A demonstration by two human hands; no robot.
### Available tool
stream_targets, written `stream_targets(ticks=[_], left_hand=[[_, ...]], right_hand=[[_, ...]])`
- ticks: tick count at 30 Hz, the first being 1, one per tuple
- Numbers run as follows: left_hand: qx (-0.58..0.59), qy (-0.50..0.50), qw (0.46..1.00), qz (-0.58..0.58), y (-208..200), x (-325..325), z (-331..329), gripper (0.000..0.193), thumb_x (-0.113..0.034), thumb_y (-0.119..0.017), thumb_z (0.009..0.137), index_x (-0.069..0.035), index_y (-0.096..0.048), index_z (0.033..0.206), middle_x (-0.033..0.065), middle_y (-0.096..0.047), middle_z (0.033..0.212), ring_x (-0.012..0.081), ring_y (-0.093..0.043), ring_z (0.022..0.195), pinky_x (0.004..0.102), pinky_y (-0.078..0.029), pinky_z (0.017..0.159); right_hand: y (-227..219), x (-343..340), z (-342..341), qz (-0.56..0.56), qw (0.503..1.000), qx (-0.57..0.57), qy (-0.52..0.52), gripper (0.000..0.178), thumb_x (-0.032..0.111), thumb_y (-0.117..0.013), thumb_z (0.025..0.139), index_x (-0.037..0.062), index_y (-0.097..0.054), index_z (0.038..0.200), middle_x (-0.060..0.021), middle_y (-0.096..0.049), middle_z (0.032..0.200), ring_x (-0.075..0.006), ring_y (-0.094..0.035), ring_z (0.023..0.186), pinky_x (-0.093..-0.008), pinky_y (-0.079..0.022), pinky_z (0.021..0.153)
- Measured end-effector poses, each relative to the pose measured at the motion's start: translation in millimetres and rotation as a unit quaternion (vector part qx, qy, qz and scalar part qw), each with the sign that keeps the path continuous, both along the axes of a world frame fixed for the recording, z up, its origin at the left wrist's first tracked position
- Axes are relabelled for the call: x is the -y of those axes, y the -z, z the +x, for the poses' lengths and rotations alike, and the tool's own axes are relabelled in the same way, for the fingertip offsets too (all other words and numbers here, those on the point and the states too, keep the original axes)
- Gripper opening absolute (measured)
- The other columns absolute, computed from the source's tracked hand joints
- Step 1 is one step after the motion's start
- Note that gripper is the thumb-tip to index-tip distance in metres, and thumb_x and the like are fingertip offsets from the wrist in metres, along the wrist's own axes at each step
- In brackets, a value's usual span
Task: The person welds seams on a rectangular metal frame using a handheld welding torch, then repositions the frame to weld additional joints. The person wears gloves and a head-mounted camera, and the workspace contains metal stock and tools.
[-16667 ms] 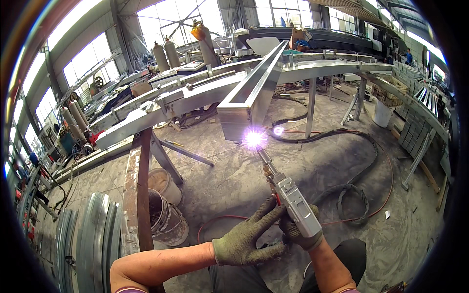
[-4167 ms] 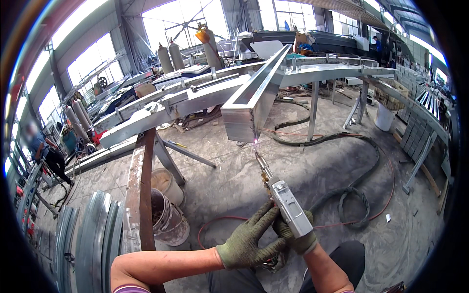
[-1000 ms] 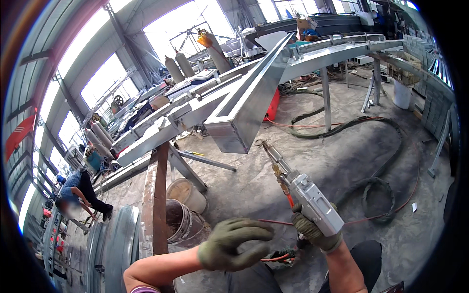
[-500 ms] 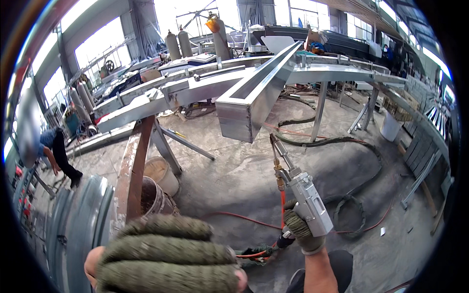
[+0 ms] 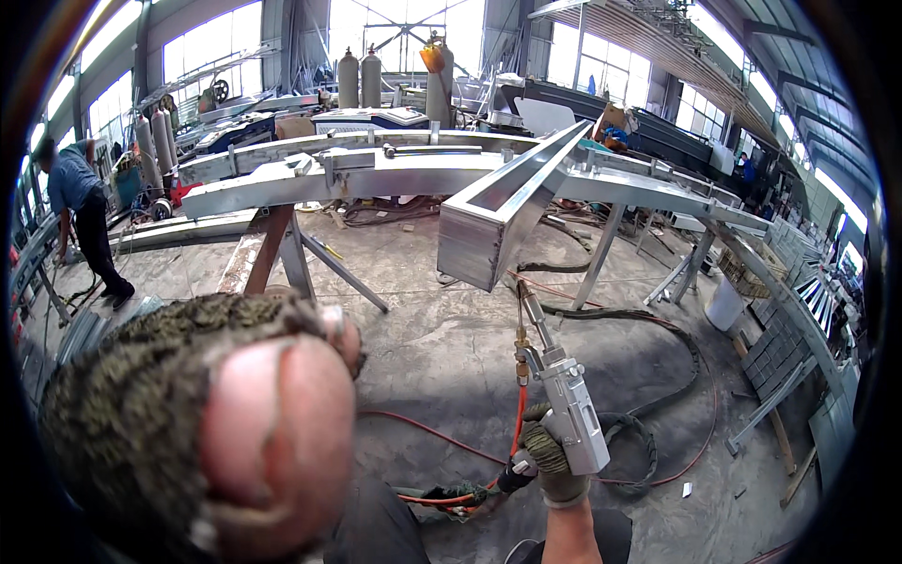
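My right hand (image 5: 548, 459), in a dark green knit glove, is closed around the grip of a silver handheld welding gun (image 5: 574, 414). Its narrow nozzle points up, just below the near end of a shiny rectangular metal beam (image 5: 467, 246). A thin brass-fitted feed tube (image 5: 522, 352) runs beside the nozzle, joined to an orange hose. Large and blurred at the lower left, my left hand (image 5: 188, 414) is raised close to the camera. Its gloved fingers look curled, with bare skin showing at the tips; whatever they may hold is hidden.
The beam rests across a long metal frame (image 5: 404, 176) on angled legs. Hoses (image 5: 648, 315) snake over the concrete floor. A person (image 5: 83, 207) bends at the far left. Gas cylinders (image 5: 371, 80) stand at the back, a white bucket (image 5: 724, 303) to the right.
My left hand has come up and turned, now showing bare fingertips. The view has tilted up and swung left. The welding gun stays in my right hand near the beam's end.
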State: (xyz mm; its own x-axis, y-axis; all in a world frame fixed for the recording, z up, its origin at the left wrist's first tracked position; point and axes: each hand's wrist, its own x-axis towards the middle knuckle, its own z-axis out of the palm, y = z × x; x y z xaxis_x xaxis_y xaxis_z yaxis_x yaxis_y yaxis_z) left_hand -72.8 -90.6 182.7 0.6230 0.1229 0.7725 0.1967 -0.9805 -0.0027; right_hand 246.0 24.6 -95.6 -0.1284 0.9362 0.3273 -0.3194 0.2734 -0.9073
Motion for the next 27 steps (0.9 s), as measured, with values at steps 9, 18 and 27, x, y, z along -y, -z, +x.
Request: stream_targets(ticks=[9,18,27], left_hand=[[0.009,0.021,1.000,0.009,2.0,-18.6,0.1,0.038,-0.029,-0.075,0.100,-0.001,-0.076,0.126,0.0244,-0.081,0.123,0.0415,-0.081,0.112,0.0561,-0.062,0.101],[0.002,-0.001,1.000,0.012,-8.0,-0.6,-3.0,0.041,-0.026,-0.078,0.097,0.000,-0.075,0.129,0.0252,-0.080,0.125,0.0415,-0.080,0.112,0.0550,-0.062,0.101],[-0.015,-0.009,1.000,0.025,15.3,7.5,19.5,0.045,-0.024,-0.081,0.095,0.002,-0.075,0.131,0.0259,-0.079,0.127,0.0414,-0.080,0.113,0.0538,-0.062,0.100]], right_hand=[[-1.4,-1.0,10.5,-0.045,0.996,-0.072,-0.033,0.032,-0.007,-0.078,0.101,-0.0004,-0.072,0.131,-0.0061,-0.077,0.108,-0.0125,-0.074,0.086,-0.0261,-0.060,0.070],[1.6,-4.0,-4.2,-0.012,0.999,0.015,0.031,0.033,-0.006,-0.082,0.097,0.0010,-0.072,0.127,-0.0033,-0.075,0.106,-0.0093,-0.069,0.076,-0.0257,-0.057,0.063],[-6.4,-4.2,-3.9,-0.040,0.999,-0.033,-0.008,0.037,-0.006,-0.081,0.098,-0.0023,-0.070,0.133,-0.0053,-0.077,0.107,-0.0109,-0.073,0.078,-0.0256,-0.059,0.065]])
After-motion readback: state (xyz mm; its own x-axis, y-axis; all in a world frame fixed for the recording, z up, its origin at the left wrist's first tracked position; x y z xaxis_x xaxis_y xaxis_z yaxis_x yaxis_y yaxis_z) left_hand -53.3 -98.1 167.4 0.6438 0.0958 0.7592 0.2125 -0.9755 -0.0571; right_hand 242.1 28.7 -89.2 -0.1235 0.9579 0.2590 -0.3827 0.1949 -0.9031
